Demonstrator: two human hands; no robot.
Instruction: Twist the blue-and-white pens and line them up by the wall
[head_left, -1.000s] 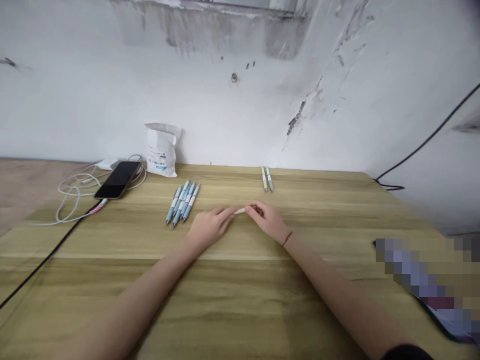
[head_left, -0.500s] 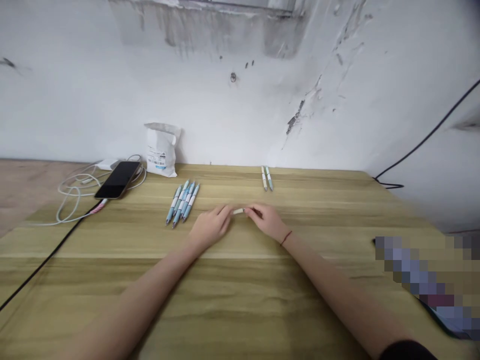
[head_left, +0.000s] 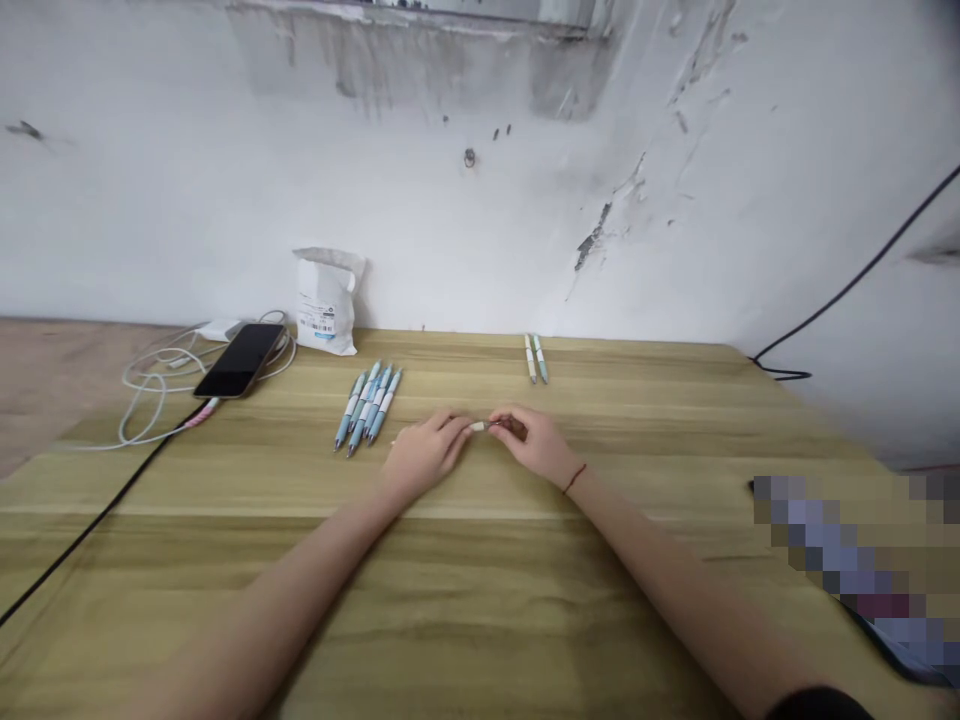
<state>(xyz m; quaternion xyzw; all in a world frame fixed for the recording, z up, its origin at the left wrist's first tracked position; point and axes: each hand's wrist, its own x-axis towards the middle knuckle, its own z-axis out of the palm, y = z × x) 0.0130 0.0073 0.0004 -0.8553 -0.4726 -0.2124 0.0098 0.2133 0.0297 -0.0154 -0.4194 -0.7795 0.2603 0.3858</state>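
A small white pen (head_left: 480, 426) sits low over the middle of the wooden table (head_left: 480, 600). The left hand (head_left: 424, 455) pinches one end and the right hand (head_left: 536, 445) the other, fingers closed narrow, a grip that seems to brace both halves. A row of blue pens (head_left: 367, 405) lies near the left hand. Two separate pens (head_left: 535, 358) lie further back, apparently kept apart.

No text can be read at this range; the white pouch (head_left: 327, 300) at the rear of the bench (head_left: 480, 600) carries a printed label with dark lines and a blue strip, characters too small to make out; smartphone (head_left: 240, 360) screen dark; row of pens (head_left: 367, 405) and the held pen (head_left: 480, 426) show no legible marking.
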